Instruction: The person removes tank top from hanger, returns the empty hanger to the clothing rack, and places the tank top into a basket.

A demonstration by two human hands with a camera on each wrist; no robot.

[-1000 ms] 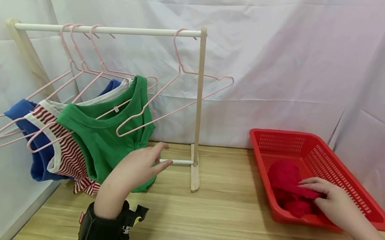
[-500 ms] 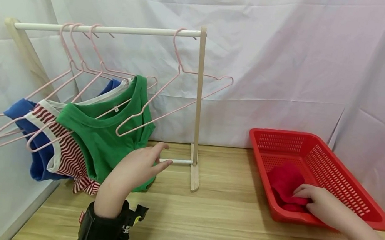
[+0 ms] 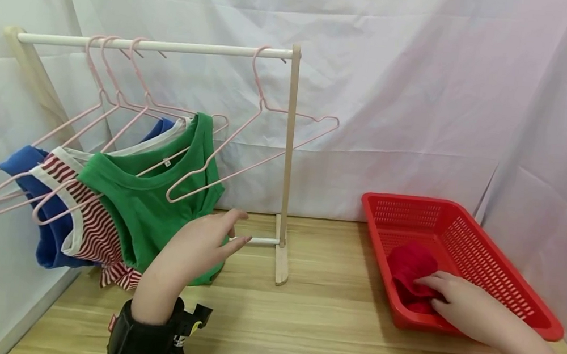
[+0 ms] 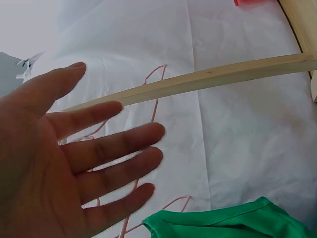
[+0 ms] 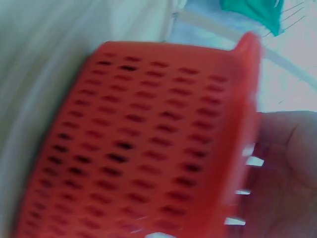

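Observation:
In the head view my right hand [image 3: 471, 306] reaches over the near rim of a red plastic basket [image 3: 503, 261]. Its fingers and thumb pinch a bunched red cloth garment [image 3: 411, 263], whose shape is not clear. The basket's perforated wall hides the fingertips in the right wrist view. My left hand [image 3: 194, 248] hovers in front of a green sleeveless top [image 3: 159, 193], holding nothing. Its fingers are spread loosely in the left wrist view. Above and behind it, a bare pink hanger [image 3: 256, 111] hangs near the right end of the rack [image 3: 198, 48].
Beside the green top hang a red-and-white striped top [image 3: 99, 227] and a blue garment [image 3: 52, 240], both on pink hangers. The rack's right wooden post [image 3: 288, 149] stands between the clothes and the basket. White curtain [image 3: 404, 97] encloses the back and sides of the wooden table [image 3: 300, 327].
My right hand has moved slightly left inside the basket, and the red garment is bunched further toward the left wall. My left hand has stayed in place; the head view has shifted a little.

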